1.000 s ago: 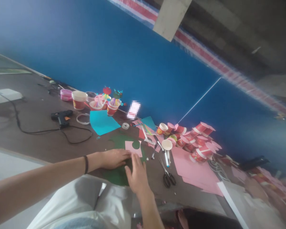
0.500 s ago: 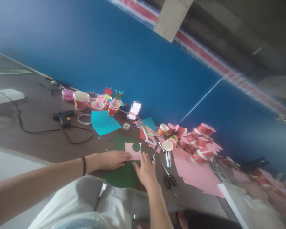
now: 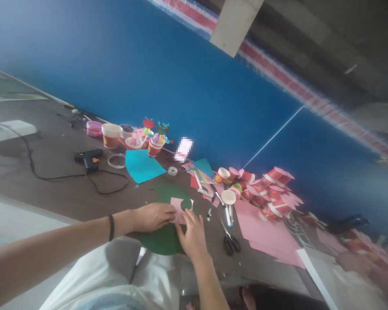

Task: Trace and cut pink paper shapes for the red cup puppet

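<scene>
A small pink paper piece lies over a large dark green paper sheet at the table's front edge. A green round spot shows at its upper right; I cannot tell if it is a hole or a disc. My left hand has its fingers together and bent on the pink piece's left edge, holding it. My right hand lies at its lower right with thumb and fingers apart, fingertips touching the paper near the green spot. Black-handled scissors lie to the right of my right hand.
A black glue gun with its cord, a blue paper sheet and a tape roll lie behind and left. Decorated cups stand by the wall. Markers, pink sheets and piled red cups are at right.
The pink piece has shifted slightly down and tilted between my hands. My right hand has moved left, from the green sheet onto the pink piece's edge.
</scene>
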### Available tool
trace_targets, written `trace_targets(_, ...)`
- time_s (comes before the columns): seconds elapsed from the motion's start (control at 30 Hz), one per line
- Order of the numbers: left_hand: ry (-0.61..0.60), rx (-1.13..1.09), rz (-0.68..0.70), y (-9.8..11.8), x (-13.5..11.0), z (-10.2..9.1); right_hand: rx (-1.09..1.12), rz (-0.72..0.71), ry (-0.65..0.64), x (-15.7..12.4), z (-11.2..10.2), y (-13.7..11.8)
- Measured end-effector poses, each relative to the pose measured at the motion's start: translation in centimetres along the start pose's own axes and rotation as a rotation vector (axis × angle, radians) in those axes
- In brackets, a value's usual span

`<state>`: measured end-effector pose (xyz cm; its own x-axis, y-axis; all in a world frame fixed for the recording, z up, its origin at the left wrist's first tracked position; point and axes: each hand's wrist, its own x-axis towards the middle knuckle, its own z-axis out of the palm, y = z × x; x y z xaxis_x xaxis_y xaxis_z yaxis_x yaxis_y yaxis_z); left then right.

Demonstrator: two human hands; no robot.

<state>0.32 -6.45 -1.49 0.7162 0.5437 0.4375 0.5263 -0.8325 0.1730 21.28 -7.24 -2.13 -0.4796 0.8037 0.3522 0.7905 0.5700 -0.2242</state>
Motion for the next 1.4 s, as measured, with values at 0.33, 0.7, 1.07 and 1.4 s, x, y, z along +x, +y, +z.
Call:
trace_targets(0.33,-0.022,0.11,-0.058,0.4,0.1,-0.6,0.02,0.008,0.048,-0.2,-0.8,-0.8)
trace_targets(0.7,-0.003,0.147,-0.27,0.8,-0.2,-0.6,-0.025,0.089,0.055,0.2,-0.3,-0.5)
trace_targets(1.07,-0.031,0.156,-0.297,0.9,-0.1,-1.0,-0.096,0.179,-0.016,0.1,0.7,0.3)
trace_targets(1.4,-0.056,0.165,-0.297,0.7,-0.1,-0.9,-0.102,0.251,0.005,0.4,1.4,0.9)
